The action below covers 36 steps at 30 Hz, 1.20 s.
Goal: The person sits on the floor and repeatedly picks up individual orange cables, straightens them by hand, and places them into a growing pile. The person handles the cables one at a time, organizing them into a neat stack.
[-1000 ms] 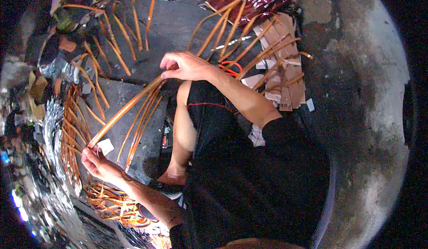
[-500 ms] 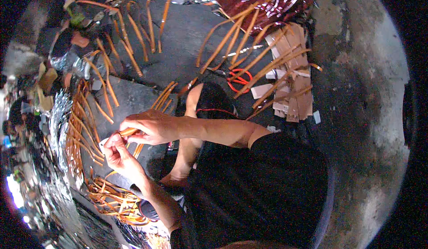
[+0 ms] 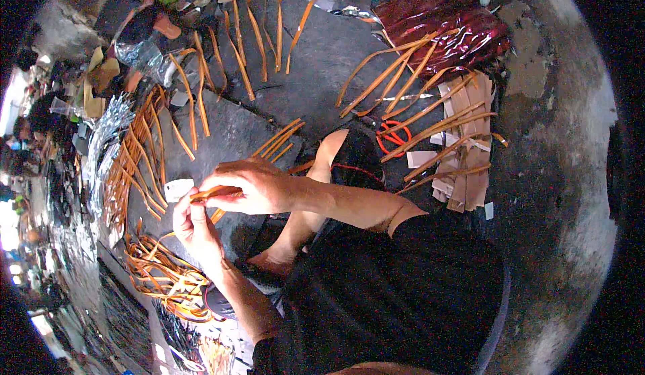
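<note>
My left hand (image 3: 197,230) pinches the end of a narrow orange-brown strip (image 3: 218,192) between thumb and fingers. Close beside it, my right hand (image 3: 256,185) is also closed on the strip, its fingers bent over it. A small white piece with a dark hole (image 3: 179,190) shows just past my left fingertips; whether it is held or lies behind them I cannot tell. Several similar strips (image 3: 279,140) lie on the dark surface beyond my right hand. A tangled heap of strips (image 3: 164,281) sits to the left of my left forearm.
Strips lie in rows (image 3: 238,46) ahead, with a denser bundle (image 3: 134,163) at left beside silvery strands (image 3: 111,133). At right are orange-handled scissors (image 3: 395,138), flat tan pieces (image 3: 463,143) and a shiny dark-red sheet (image 3: 443,26). My bare leg (image 3: 306,207) is under my right forearm.
The view has shifted, so the surroundings appear farther right. Both hands stay together on the strip, and more of the white piece shows beside my left fingertips.
</note>
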{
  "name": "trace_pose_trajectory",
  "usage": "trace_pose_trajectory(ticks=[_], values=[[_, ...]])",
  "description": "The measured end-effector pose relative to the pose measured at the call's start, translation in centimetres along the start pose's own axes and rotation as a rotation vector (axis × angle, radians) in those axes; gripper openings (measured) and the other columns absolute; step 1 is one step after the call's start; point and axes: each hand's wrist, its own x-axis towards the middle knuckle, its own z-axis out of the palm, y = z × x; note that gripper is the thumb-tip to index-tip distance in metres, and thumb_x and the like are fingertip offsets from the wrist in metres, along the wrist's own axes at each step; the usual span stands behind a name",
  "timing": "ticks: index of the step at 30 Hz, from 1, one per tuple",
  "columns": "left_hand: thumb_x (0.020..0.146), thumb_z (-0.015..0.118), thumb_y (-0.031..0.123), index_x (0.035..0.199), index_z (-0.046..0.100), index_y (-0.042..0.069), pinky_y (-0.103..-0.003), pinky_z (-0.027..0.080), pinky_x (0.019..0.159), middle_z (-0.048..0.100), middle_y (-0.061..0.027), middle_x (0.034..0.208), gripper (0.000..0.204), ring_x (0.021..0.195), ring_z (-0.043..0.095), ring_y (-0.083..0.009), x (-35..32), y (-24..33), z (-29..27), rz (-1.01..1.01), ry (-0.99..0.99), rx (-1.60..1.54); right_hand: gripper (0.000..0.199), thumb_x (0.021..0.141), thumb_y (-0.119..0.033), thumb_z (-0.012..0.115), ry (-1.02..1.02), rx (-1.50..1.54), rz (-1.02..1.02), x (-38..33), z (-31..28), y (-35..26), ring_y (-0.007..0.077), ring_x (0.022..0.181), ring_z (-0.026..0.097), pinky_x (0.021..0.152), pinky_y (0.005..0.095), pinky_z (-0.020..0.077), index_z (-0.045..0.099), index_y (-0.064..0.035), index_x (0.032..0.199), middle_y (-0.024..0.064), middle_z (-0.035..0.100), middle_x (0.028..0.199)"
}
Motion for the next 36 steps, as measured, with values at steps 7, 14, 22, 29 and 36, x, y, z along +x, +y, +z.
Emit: trace_pose_trajectory(ticks=[7, 14, 22, 29, 36], values=[[0.097, 0.059, 0.018, 0.104, 0.059, 0.004, -0.034, 0.043, 0.095, 0.056, -0.0072, 0.106, 0.016, 0.102, 0.052, -0.0177, 0.0, -0.9, -0.5, 0.033, 0.077, -0.134, 0.018, 0.083, -0.009, 0.069, 0.050, 0.103, 0.033, 0.9, 1.9, -1.3, 0.0238, 0.070, 0.064, 0.059, 0.0349, 0.0494, 0.061, -0.0098, 0.099, 0.0072, 0.061, 0.083], [0.102, 0.049, 0.029, 0.109, 0.052, 0.009, -0.033, 0.045, 0.090, 0.057, -0.0039, 0.107, 0.021, 0.104, 0.055, -0.0160, -0.6, -0.5, 1.6, -0.009, 0.241, -0.232, 0.020, 0.079, -0.008, 0.070, 0.071, -0.035, -0.027, 0.9, 3.5, -0.5, 0.0272, 0.075, 0.065, 0.062, 0.0369, 0.0527, 0.060, -0.0088, 0.096, 0.0075, 0.061, 0.085], [0.097, 0.059, 0.025, 0.107, 0.055, 0.009, -0.037, 0.047, 0.094, 0.061, -0.0037, 0.099, 0.019, 0.099, 0.059, -0.0204, 0.5, 1.4, 0.4, 0.097, 0.348, -0.401, 0.023, 0.075, -0.001, 0.072, 0.024, -0.104, -0.069, 0.2, 2.7, -0.2, 0.0212, 0.072, 0.066, 0.061, 0.0326, 0.0526, 0.064, -0.0057, 0.096, 0.0076, 0.064, 0.083], [0.096, 0.059, 0.024, 0.108, 0.057, 0.009, -0.038, 0.045, 0.099, 0.064, -0.0035, 0.100, 0.018, 0.101, 0.060, -0.0204, 0.9, 2.0, -2.5, 0.157, 0.412, -0.459, 0.022, 0.075, -0.001, 0.073, -0.004, -0.081, -0.078, 0.0, 2.4, -0.4, 0.0230, 0.075, 0.069, 0.064, 0.0332, 0.0554, 0.064, -0.0051, 0.094, 0.0096, 0.067, 0.085], [0.097, 0.058, 0.023, 0.110, 0.059, 0.008, -0.035, 0.046, 0.100, 0.064, -0.0050, 0.101, 0.019, 0.103, 0.059, -0.0195, 1.1, 2.9, -6.3, 0.183, 0.471, -0.484, 0.021, 0.075, -0.002, 0.074, -0.034, -0.163, -0.094, -1.0, 1.2, 0.1, 0.0239, 0.073, 0.068, 0.065, 0.0331, 0.0547, 0.064, -0.0054, 0.093, 0.0085, 0.067, 0.083]])
